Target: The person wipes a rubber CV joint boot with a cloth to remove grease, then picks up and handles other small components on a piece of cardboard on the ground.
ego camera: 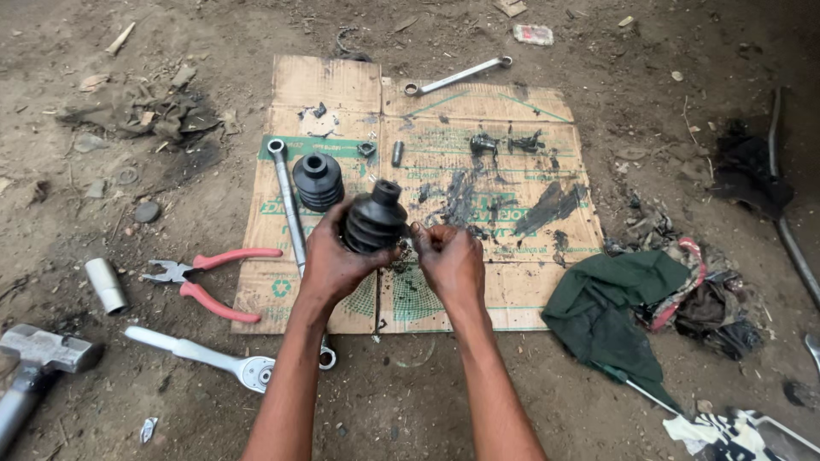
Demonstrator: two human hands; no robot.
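My left hand point(335, 260) grips a black ribbed rubber boot point(376, 218), narrow end up, above a flattened cardboard sheet point(512, 290). My right hand point(450, 260) is beside the boot's lower right edge, fingers curled and pinched at its rim; what it pinches is hidden. A second black rubber boot point(319, 180) stands on the cardboard just left of the held one. A long wrench point(289, 203) lies beside it, partly under my left hand.
On the dirt at left lie red-handled pliers point(209, 277), a ratchet handle point(201, 352), a metal sleeve point(106, 284) and a hammer point(34, 363). Another wrench point(457, 76) lies at the cardboard's far edge. Green and dark rags point(619, 312) sit right. Grease smears point(547, 207) mark the cardboard.
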